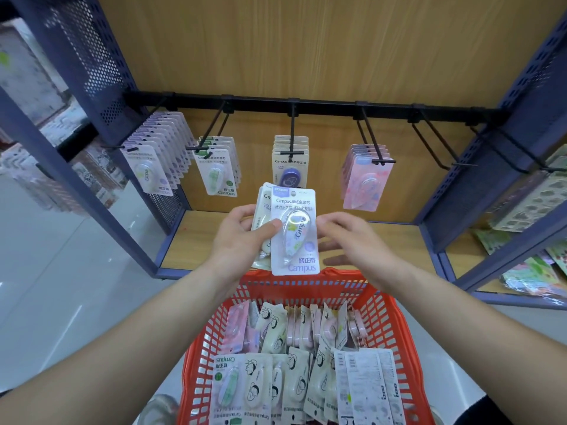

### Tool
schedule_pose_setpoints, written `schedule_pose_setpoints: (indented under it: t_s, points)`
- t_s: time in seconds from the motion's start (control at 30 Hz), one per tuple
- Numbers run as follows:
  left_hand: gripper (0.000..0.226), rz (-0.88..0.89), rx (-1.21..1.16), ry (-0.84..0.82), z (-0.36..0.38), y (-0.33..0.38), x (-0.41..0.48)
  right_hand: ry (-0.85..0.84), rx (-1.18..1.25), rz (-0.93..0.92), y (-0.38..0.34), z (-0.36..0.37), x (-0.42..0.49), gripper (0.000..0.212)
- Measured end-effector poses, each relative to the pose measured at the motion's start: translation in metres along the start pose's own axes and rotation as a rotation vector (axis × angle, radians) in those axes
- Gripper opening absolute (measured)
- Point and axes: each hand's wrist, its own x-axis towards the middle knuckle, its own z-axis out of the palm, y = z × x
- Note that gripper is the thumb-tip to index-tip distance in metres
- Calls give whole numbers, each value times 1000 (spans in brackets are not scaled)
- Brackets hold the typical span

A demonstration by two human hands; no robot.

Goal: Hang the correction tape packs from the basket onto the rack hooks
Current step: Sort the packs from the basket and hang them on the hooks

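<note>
Correction tape packs (294,231), a small fanned stack, are held upright above the far rim of the red basket (383,305). The front one is a lilac-printed Campus pack whose hang hole (293,193) is at its top edge. My left hand (242,240) grips the stack from its left side: the thumb (270,227) lies across the front pack's clear blister, and the other fingers curl behind the cards, out of view. My right hand (352,240) is spread and relaxed just beside the front pack's right edge and holds nothing; I cannot tell whether its fingertips (329,220) touch the card. More packs lie loose in the basket, directly below my hands. Hazards, as I judge them: the thumb presses on a smooth curved blister, so the front pack may pivot or slide when my right hand peels it off. The cream pack (264,210) behind it may be dragged along and drop past the basket's far rim. The hole is small and the hook tips are thin, so a tilted card could miss or snag. Sorting is a further risk. Beyond the basket, the lilac row (147,170) hangs up and to the far left, then the green, violet and pink rows. The empty hooks (441,148) are up and to the right, so the nearest hook would be the wrong one for this pack.
</note>
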Motion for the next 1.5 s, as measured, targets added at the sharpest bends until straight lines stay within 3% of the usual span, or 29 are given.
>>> schedule_pose_setpoints:
  t_s: [0.3, 0.73, 1.1, 1.5]
  points:
    - [46, -15, -32, 14, -14, -1, -8, -10, 135, -69, 10, 34, -2, 21]
    - [37, -8, 81, 76, -46, 6, -10, -1, 18, -155, 10, 19, 17, 20]
    - [29, 48, 33, 339, -176, 3, -26, -47, 52, -147, -21, 158, 98, 16]
    - [37, 119, -62, 419, -240, 16, -32, -123, 33, -233, -57, 269, 164, 22]
